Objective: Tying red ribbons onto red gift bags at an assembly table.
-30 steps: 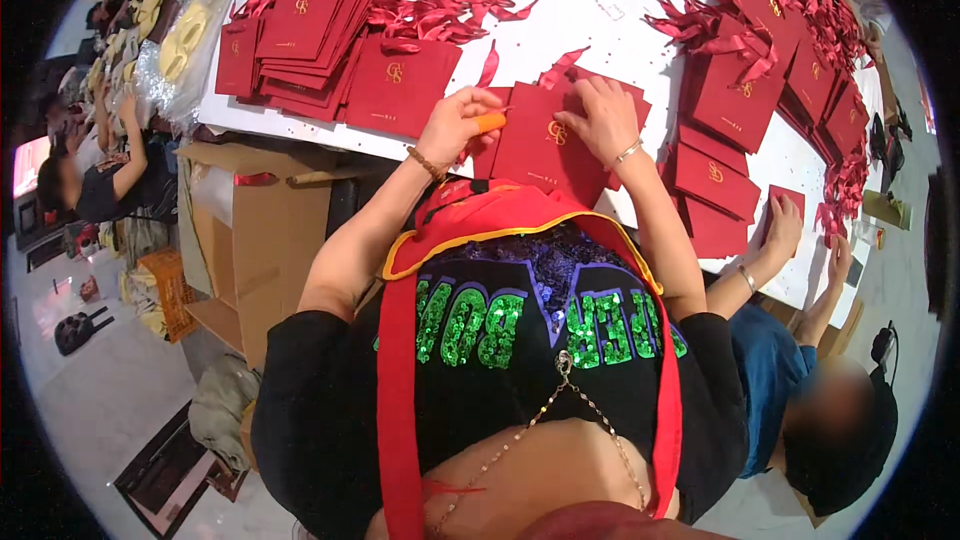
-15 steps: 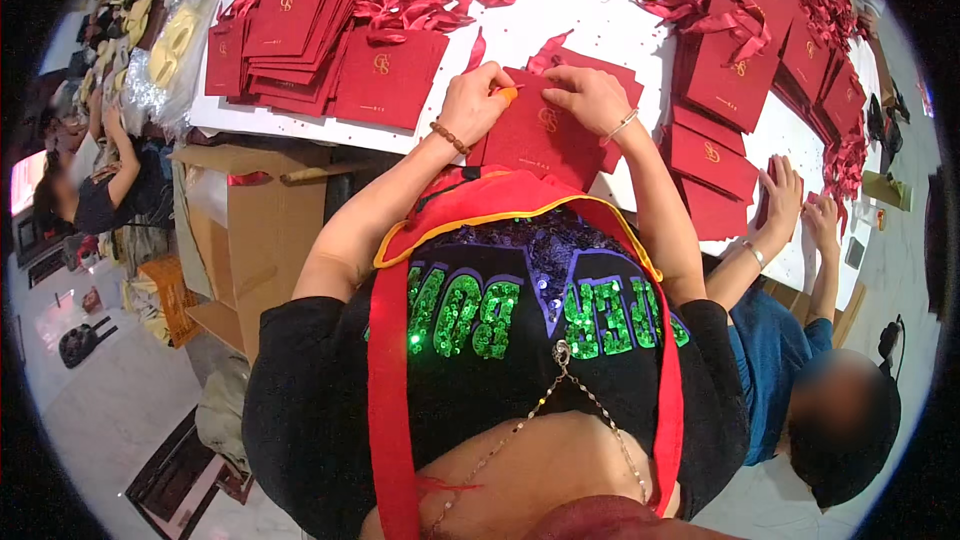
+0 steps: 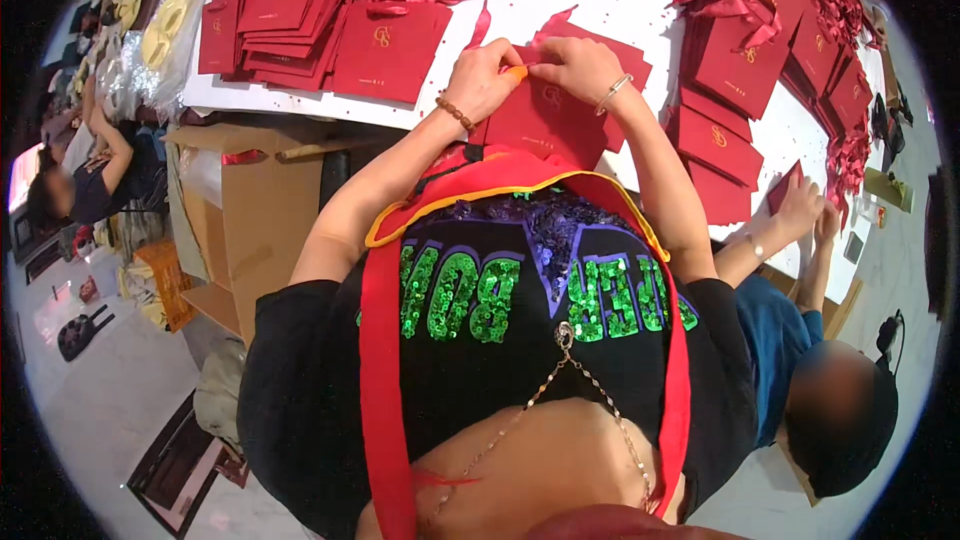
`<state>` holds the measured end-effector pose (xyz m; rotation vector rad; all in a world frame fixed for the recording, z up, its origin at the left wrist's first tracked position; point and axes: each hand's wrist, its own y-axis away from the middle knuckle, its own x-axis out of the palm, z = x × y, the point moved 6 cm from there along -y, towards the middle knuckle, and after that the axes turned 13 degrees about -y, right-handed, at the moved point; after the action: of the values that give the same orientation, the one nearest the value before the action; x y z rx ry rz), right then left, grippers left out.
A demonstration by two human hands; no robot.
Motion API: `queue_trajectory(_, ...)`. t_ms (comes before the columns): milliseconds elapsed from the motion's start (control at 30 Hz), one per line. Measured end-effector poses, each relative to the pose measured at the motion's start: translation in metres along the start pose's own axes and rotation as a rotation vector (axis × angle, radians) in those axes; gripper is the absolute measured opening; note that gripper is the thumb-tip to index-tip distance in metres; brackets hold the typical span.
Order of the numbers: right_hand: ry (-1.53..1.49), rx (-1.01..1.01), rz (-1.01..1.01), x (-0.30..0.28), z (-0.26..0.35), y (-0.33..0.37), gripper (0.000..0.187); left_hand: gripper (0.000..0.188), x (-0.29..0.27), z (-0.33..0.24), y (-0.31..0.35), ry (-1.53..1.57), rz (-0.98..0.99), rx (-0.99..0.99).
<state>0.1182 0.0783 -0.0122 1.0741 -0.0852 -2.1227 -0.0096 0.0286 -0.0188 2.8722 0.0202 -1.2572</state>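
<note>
A flat red paper gift bag (image 3: 540, 125) with a gold emblem lies on the white table, right in front of me. My left hand (image 3: 487, 82) pinches at its top edge; an orange cover shows on one fingertip. Against those fingertips, my right hand (image 3: 580, 68) closes on the same edge with thumb and forefinger. What lies exactly between the fingertips is hidden. One red ribbon (image 3: 481, 26) sticks up behind the left hand, another ribbon (image 3: 553, 22) behind the right. More red bags (image 3: 626, 60) lie partly under this one, to its right.
Stacked red bags (image 3: 388, 55) and heaped ribbons fill the table's far left; further bag stacks (image 3: 718, 140) stand at right. A co-worker's hands (image 3: 800, 215) hold a red bag there. An open cardboard box (image 3: 270, 230) stands below the table edge at left. Another person (image 3: 110, 165) is farther left.
My hands have come closer together at the bag's top edge, their fingertips now nearly meeting. The whole view has shifted slightly. The co-worker's hands have tilted up a red bag.
</note>
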Motion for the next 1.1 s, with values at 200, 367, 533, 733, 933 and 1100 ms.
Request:
queue_trajectory(200,-0.068,-0.051,-0.067,0.007,-0.017,-0.005,0.038,0.012,0.014,0.023,0.011,0.339,0.045,-0.161)
queue_trajectory(367,-0.208,-0.032,-0.012,0.007,-0.027,-0.010,0.038,0.013,0.017,0.028,0.005,0.320,0.153,-0.194)
queue_trajectory(533,-0.279,-0.050,0.026,0.009,-0.029,-0.013,0.038,0.015,-0.002,-0.001,0.002,0.007,0.026,-0.002)
queue_trajectory(733,-0.359,-0.074,0.021,0.009,-0.029,-0.011,0.040,0.015,0.006,0.000,0.004,0.048,-0.053,-0.013)
queue_trajectory(933,-0.362,-0.083,0.025,0.008,-0.028,-0.009,0.038,0.013,0.008,-0.008,0.000,0.089,-0.018,0.001)
queue_trajectory(1100,-0.383,-0.067,0.019,0.008,-0.028,-0.008,0.035,0.012,0.012,-0.001,0.001,0.119,-0.074,-0.030)
